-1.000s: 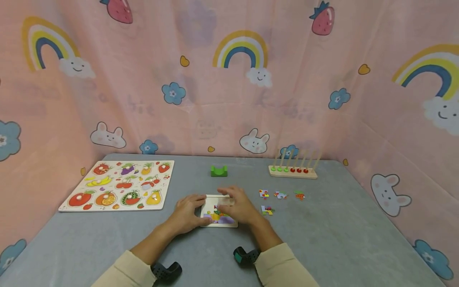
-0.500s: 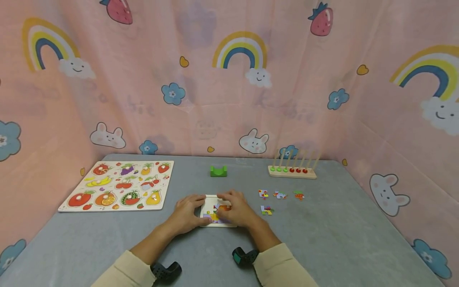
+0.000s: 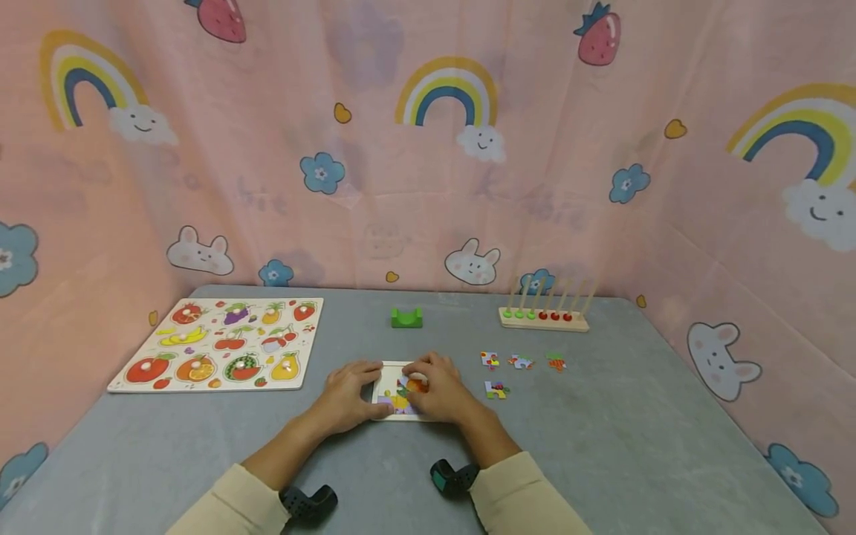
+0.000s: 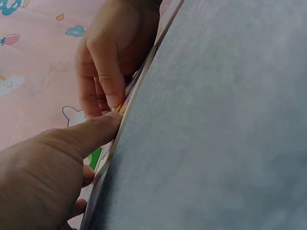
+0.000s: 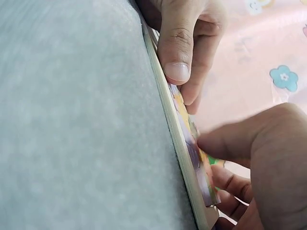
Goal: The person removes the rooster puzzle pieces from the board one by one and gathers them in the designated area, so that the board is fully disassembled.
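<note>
A small wooden puzzle tray (image 3: pixel 404 417) lies in front of me with coloured pieces in its lower part. My left hand (image 3: pixel 350 397) holds the tray's left side, thumb on the near corner and fingers along the far left edge. Over the tray's right half, my right hand (image 3: pixel 443 392) pinches a puzzle piece with an orange fruit picture (image 3: pixel 418 386) between thumb and fingers. In the right wrist view, the tray's pale edge (image 5: pixel 172 122) runs under both hands, and the right thumb (image 5: pixel 225 141) bends down at the pieces. The right hand hides part of the tray.
Several loose puzzle pieces (image 3: pixel 496 390) lie right of the tray. A fruit board (image 3: pixel 224 357) is at the left, a green block (image 3: pixel 406 319) behind the tray, and a wooden peg stand with beads (image 3: pixel 544 319) at the back right. A pink curtain (image 3: pixel 374 215) closes the back.
My right hand's fingers have drawn in over the tray, and the orange-fruit piece now shows between them. The left hand stays at the tray's left side.
</note>
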Action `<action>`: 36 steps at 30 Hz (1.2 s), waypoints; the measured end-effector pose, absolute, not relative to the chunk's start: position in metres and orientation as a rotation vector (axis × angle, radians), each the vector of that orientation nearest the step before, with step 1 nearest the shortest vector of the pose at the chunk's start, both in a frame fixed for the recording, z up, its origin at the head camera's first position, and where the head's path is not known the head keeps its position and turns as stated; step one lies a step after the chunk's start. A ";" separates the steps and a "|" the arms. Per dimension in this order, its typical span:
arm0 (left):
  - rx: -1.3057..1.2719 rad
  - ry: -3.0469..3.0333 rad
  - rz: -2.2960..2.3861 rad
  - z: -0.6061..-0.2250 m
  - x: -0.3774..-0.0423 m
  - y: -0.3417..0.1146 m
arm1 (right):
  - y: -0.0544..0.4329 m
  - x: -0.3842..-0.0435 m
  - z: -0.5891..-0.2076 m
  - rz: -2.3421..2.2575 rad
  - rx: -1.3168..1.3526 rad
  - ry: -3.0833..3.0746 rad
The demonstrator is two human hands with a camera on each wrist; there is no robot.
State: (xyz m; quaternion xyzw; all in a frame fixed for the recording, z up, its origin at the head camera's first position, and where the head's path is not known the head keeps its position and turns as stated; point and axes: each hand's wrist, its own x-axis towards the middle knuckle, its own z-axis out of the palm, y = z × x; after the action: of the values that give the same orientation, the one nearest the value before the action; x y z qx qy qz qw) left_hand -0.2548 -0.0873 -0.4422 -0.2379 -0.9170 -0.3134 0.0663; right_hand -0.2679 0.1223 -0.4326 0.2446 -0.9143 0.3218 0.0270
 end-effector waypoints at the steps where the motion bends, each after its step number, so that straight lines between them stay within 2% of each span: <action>1: -0.721 -2.762 -0.952 -0.442 -0.255 -0.087 | 0.122 -0.268 -0.433 1.006 0.744 -2.816; 10: -0.724 -2.756 -0.968 -0.441 -0.256 -0.088 | 0.121 -0.269 -0.435 1.051 0.732 -2.748; 26: -0.728 -2.758 -0.950 -0.441 -0.256 -0.088 | 0.126 -0.269 -0.434 0.996 0.900 -2.714; 36: -0.727 -2.770 -0.950 -0.442 -0.255 -0.089 | 0.123 -0.265 -0.431 0.988 0.882 -2.684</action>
State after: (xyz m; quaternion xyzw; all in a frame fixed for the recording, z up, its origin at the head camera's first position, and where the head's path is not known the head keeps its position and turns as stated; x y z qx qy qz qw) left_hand -0.2552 -0.0888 -0.4422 -0.2403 -0.9163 -0.3142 0.0622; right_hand -0.2650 0.1232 -0.4308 0.2940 -0.8942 0.3292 0.0743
